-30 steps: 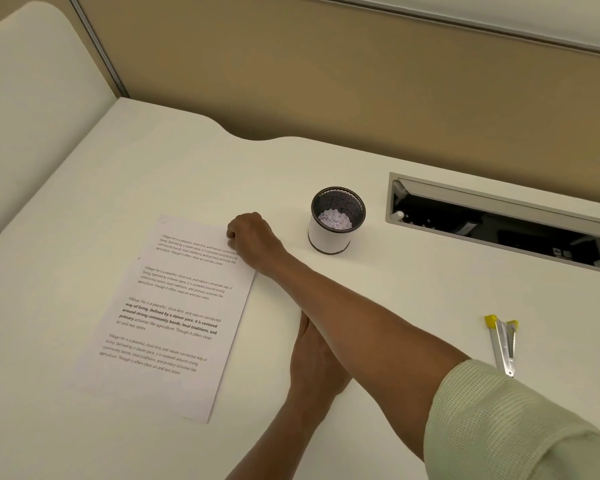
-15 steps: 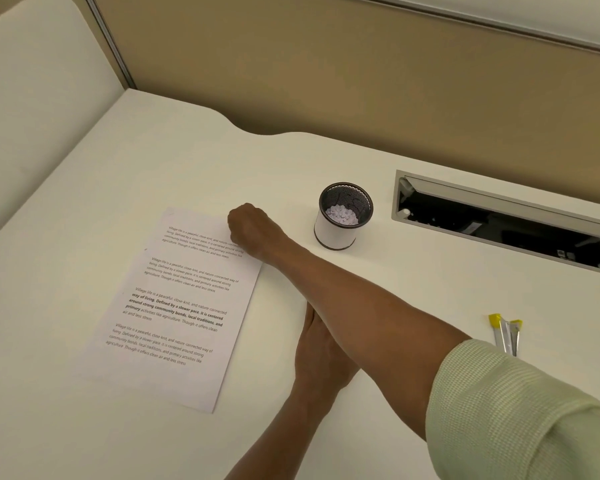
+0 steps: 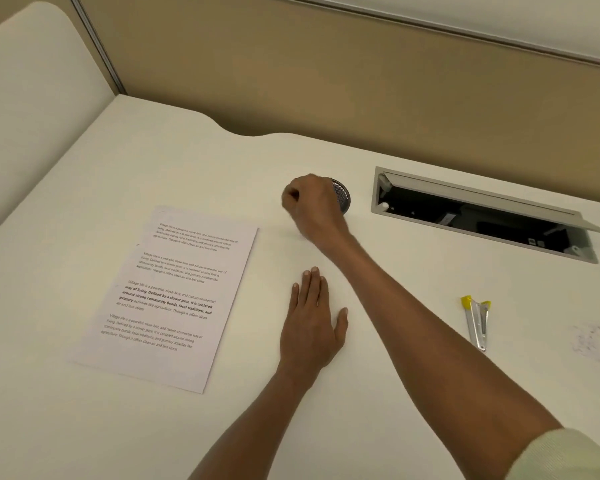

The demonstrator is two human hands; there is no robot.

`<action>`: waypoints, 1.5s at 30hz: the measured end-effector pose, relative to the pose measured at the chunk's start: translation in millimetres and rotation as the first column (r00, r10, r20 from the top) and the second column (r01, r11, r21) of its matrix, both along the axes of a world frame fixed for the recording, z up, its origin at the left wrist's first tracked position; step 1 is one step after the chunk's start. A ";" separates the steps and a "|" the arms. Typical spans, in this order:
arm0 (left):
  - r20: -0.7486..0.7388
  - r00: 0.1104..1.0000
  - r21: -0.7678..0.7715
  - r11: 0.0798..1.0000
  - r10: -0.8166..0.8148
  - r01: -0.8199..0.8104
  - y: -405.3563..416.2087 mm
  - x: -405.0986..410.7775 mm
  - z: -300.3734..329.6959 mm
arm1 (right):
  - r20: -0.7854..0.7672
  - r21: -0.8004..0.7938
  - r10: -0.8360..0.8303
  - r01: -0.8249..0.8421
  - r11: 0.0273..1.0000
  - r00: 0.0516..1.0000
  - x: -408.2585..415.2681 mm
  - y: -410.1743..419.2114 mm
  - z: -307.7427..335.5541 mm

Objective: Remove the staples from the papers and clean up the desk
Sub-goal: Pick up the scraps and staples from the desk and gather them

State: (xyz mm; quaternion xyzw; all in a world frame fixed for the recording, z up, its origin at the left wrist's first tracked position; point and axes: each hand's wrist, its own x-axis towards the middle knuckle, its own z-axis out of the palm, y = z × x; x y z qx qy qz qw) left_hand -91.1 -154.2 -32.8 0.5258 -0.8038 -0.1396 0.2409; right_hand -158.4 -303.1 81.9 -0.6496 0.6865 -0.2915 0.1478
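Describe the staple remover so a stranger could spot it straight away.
Start at the open cable hatch sunk into the white desk near the back wall. Come toward the near edge from the hatch, past the right forearm, to the staple remover lying alone on bare desk. It is a slim silvery metal tool with two yellow tips, unlike anything nearby.

The tabletop (image 3: 395, 341) is smooth, matt off-white laminate, the printed sheet (image 3: 174, 296) plain matt paper, the cup (image 3: 342, 199) dark perforated metal mesh at its rim, the staple remover (image 3: 477, 323) shiny bare metal with yellow plastic tips, the sleeve (image 3: 568, 459) pale ribbed knit cloth.
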 end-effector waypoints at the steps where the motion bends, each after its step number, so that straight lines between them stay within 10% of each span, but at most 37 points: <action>1: 0.016 1.000 0.049 0.999 -0.009 0.008 0.4 -0.7 -8.0 | -0.014 -0.010 -0.053 0.053 0.999 0.998 -12.2 3.9 3.1; 11: 0.072 0.997 0.124 0.992 -0.033 0.024 -0.1 -1.1 -19.9 | -0.282 0.233 0.097 -0.030 0.972 0.954 -68.2 -8.5 8.3; 22: 0.093 0.995 0.131 0.991 -0.034 0.022 0.0 -1.1 -21.3 | -0.306 0.082 0.053 -0.029 0.996 0.950 -72.2 -6.7 17.6; 34: 0.169 0.983 0.217 0.976 -0.063 0.026 -0.7 -4.4 -10.9 | -0.146 -0.102 -0.119 0.104 0.989 0.982 -106.7 76.5 16.7; 45: -0.087 0.995 0.281 0.957 -0.054 0.077 51.7 -69.1 19.8 | -0.004 -0.082 -0.408 0.406 0.910 0.913 -215.7 197.6 -1.2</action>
